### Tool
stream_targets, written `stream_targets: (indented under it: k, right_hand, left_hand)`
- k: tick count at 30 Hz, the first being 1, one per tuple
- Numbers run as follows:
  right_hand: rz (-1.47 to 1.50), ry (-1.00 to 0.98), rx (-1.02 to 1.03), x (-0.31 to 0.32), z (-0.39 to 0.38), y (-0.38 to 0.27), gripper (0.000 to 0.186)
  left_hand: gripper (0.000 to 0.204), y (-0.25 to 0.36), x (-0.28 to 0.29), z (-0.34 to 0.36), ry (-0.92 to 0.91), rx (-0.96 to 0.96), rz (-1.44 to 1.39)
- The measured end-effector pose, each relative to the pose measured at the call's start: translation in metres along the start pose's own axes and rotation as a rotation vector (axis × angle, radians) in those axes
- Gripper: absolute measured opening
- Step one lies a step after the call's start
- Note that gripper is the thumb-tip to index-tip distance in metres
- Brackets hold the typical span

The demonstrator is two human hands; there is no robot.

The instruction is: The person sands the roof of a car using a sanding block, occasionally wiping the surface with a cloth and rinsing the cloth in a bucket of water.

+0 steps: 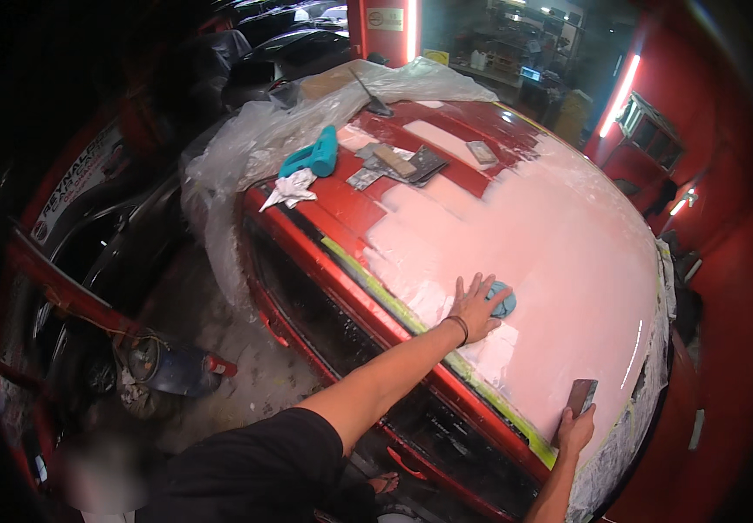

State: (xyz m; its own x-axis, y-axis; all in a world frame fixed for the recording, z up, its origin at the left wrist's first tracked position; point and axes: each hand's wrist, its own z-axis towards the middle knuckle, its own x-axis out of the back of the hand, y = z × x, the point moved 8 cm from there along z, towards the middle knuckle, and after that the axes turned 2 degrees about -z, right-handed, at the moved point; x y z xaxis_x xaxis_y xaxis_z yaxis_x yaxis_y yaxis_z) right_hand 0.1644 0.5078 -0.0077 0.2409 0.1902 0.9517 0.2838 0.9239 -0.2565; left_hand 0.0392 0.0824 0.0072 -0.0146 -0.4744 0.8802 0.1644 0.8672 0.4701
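Observation:
My left hand [476, 312] lies on the pale, patchy roof of a red car [559, 244], fingers spread. Between its thumb and index finger is a bunched blue cloth [504, 300], partly under the palm; it could also be a soft sponge. Closer to the roof's near right corner, my right hand [575, 429] grips a dark, flat sanding block [581, 397] by its lower end. The block is tilted up; I cannot tell whether it touches the roof. Yellow-green masking tape [411, 317] runs along the roof's side edge.
Farther up the roof lie a teal bottle [311, 157], a crumpled white cloth [290, 186], dark sandpaper sheets [430, 166] with a tan block [394, 160], and a grey block [482, 152]. Clear plastic sheeting [241, 144] drapes the far end. A blue drum [176, 368] stands at left.

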Motion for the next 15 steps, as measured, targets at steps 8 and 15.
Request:
stream_targets:
  k: [8, 15]
  right_hand:
    - [0.024, 0.027, 0.007, 0.001, 0.003, -0.015, 0.076]
    - [0.019, -0.074, -0.136, 0.012, 0.004, 0.001, 0.074]
  left_hand:
    - [0.067, 0.030, -0.030, 0.084, 0.044, -0.069, 0.041]
    - [0.067, 0.060, -0.058, 0.168, 0.241, -0.013, 0.020]
